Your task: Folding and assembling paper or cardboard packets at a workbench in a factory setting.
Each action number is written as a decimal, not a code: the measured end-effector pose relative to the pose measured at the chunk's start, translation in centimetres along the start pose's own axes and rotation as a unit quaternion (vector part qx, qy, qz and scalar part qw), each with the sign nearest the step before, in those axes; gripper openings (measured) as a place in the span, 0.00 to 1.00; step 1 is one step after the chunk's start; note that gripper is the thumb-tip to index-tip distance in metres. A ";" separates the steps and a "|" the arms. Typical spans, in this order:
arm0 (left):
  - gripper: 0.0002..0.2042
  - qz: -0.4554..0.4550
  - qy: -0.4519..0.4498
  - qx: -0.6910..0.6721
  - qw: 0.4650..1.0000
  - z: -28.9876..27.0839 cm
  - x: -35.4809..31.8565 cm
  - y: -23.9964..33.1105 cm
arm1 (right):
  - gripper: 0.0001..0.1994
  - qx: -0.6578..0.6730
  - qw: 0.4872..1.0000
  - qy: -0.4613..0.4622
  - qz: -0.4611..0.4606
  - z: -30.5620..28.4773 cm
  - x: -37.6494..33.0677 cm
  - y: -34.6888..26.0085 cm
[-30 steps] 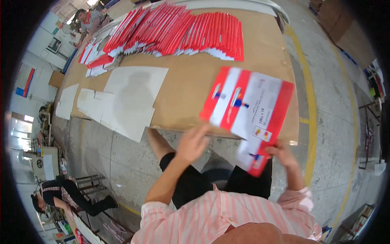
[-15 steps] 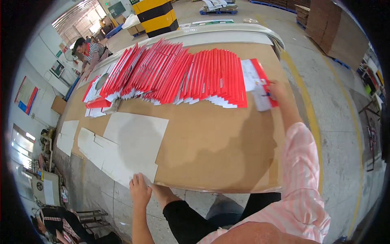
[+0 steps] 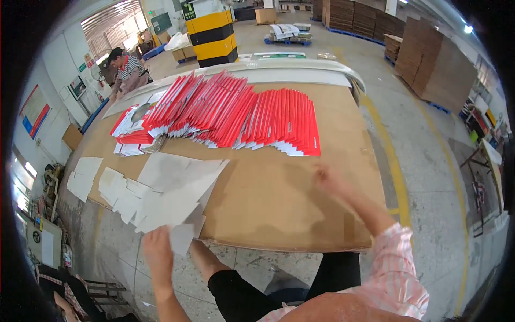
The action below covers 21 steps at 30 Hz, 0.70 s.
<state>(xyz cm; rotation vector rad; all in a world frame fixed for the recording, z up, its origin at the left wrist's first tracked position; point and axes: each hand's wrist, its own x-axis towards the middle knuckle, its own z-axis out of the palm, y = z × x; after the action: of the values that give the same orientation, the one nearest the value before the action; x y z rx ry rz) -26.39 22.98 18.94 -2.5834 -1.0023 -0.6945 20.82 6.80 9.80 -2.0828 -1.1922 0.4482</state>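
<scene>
My left hand (image 3: 158,244) is closed on the near edge of a pale grey paperboard sheet (image 3: 185,177). The sheet's near corner is lifted and bent up from the stack. Beneath it, other cut-edged sheets of the same board (image 3: 119,188) show at the left. My right hand (image 3: 330,181) hovers over the brown cardboard tabletop (image 3: 268,204), right of centre; motion smears its fingers. Beyond both hands, a long overlapping row of red-and-white folded card pieces (image 3: 236,112) leans across the table.
A flat red-and-white bundle (image 3: 134,140) lies at the row's left end. One more grey sheet (image 3: 85,174) is at the table's left edge. Another person (image 3: 126,72) works at the far left. A yellow-and-black pillar (image 3: 214,40) and cardboard stacks (image 3: 437,67) stand beyond the table.
My right hand has left the red-and-white card at the row's right end and moved nearer and left. My left hand has shifted left, raising the sheet's corner. The view has tilted slightly upward.
</scene>
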 end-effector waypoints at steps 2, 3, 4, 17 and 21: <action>0.05 0.010 -0.113 -0.015 0.993 0.4 -0.3 4.2 | 0.15 -0.114 0.968 0.029 -0.221 2.1 -8.0 -6.6; 0.03 0.058 -0.152 0.003 0.987 1.3 -1.0 7.1 | 0.21 -0.195 0.939 -0.025 -0.281 3.1 -10.5 -9.0; 0.04 0.096 -0.242 -0.029 0.965 0.7 -0.2 11.1 | 0.24 -0.206 0.903 0.058 -0.373 4.0 -13.1 -11.2; 0.18 0.193 -0.328 -0.098 0.920 4.8 -1.0 14.7 | 0.19 0.100 0.956 0.141 -0.236 -4.4 -25.4 2.0; 0.13 0.223 -0.388 -0.236 0.862 9.5 1.3 18.6 | 0.17 0.017 0.962 0.164 -0.220 -5.2 -27.6 7.8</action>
<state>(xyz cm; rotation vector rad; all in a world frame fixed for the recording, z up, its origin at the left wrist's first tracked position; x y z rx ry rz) -9.49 14.34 9.97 -3.4526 -0.3486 0.3172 14.36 -21.48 6.95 -1.7057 -1.3756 -0.0808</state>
